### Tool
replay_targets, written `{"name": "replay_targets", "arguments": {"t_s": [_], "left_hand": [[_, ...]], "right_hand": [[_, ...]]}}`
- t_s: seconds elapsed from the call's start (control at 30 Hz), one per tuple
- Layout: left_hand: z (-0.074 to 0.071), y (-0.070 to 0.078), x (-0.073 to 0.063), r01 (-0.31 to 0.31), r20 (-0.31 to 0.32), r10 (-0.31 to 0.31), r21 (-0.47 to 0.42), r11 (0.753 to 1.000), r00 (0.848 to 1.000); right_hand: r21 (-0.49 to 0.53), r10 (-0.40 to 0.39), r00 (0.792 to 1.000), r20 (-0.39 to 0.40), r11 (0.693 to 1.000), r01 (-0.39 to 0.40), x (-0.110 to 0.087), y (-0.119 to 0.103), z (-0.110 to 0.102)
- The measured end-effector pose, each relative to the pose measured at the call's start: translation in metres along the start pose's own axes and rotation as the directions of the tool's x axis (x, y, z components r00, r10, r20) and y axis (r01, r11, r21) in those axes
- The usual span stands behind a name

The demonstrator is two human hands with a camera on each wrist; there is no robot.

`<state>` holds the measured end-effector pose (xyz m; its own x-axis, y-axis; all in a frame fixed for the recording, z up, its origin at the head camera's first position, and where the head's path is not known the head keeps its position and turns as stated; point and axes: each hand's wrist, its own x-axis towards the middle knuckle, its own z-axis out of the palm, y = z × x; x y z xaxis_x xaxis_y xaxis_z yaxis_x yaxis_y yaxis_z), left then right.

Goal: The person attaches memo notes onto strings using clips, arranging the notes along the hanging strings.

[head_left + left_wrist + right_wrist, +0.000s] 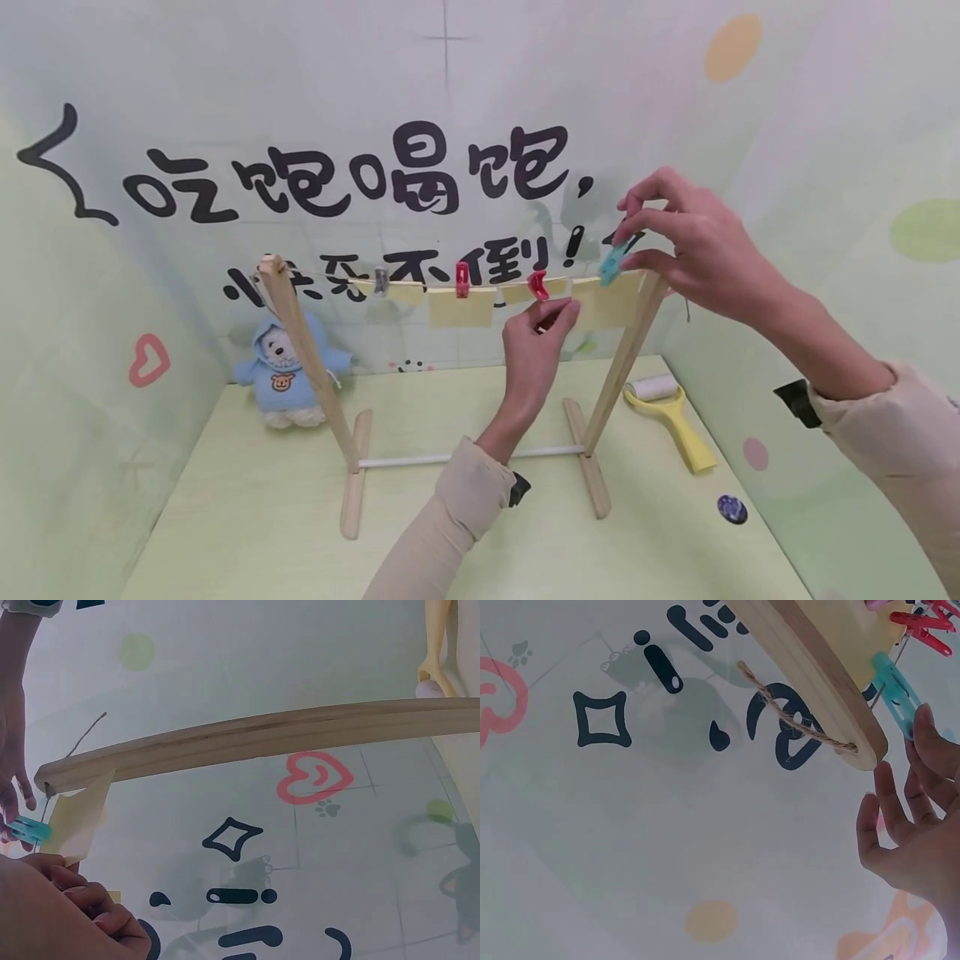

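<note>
A twine line runs between the posts of a wooden rack (pixel 628 375), and several pale yellow paper slips hang along it. My left hand (pixel 531 346) pinches the left edge of the rightmost yellow paper slip (pixel 603 310) between thumb and fingers. In my right hand (pixel 701 246) a teal clothespin (pixel 611 265) is pinched between thumb and fingers, its lower end at that slip's top edge. The left wrist view shows the teal clothespin (pixel 28 829) over the line near the post's end. A grey clothespin (pixel 381 282) and two red clothespins (pixel 462 280) sit farther left on the line.
A plush toy in a blue hoodie (pixel 288 375) sits behind the rack's left post. Right of the rack lie a yellow-handled lint roller (pixel 678 425) and a round dark blue badge (pixel 732 509). Printed walls enclose the pale table (pixel 247 517) at the back and sides.
</note>
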<state>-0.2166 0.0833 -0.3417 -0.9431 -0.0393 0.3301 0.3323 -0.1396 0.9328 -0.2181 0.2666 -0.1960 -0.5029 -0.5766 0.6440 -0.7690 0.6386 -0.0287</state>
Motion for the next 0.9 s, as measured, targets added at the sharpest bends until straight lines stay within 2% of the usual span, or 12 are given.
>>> {"name": "replay_targets", "arguments": {"t_s": [0.17,0.33,0.5,0.63,0.77,0.9], "left_hand": [[0.000,0.000,0.000,0.013,0.003,-0.013,0.001,1.000,1.000],[0.002,0.001,-0.001,0.028,0.009,-0.028,-0.010,1.000,1.000],[0.002,0.002,0.000,0.038,0.013,-0.038,-0.026,0.999,0.999],[0.002,0.001,0.000,0.036,0.016,-0.036,-0.021,0.999,0.999],[-0.001,-0.001,-0.002,0.034,0.035,-0.034,0.004,0.999,0.999],[-0.014,-0.006,-0.009,0.029,0.060,-0.032,0.043,0.999,0.998]], "right_hand": [[-0.008,-0.012,1.000,0.014,1.000,0.012,-0.001,0.001,0.001],[-0.010,0.018,0.998,0.052,1.000,-0.017,-0.001,0.001,0.000],[0.006,-0.002,0.998,0.062,1.000,0.002,-0.002,0.002,0.002],[0.033,0.050,0.996,0.072,0.998,-0.052,-0.011,0.000,-0.002],[0.060,0.097,0.995,-0.006,0.994,-0.096,-0.034,-0.010,-0.009],[0.105,0.089,0.982,-0.167,0.992,-0.072,-0.065,-0.031,-0.001]]}}
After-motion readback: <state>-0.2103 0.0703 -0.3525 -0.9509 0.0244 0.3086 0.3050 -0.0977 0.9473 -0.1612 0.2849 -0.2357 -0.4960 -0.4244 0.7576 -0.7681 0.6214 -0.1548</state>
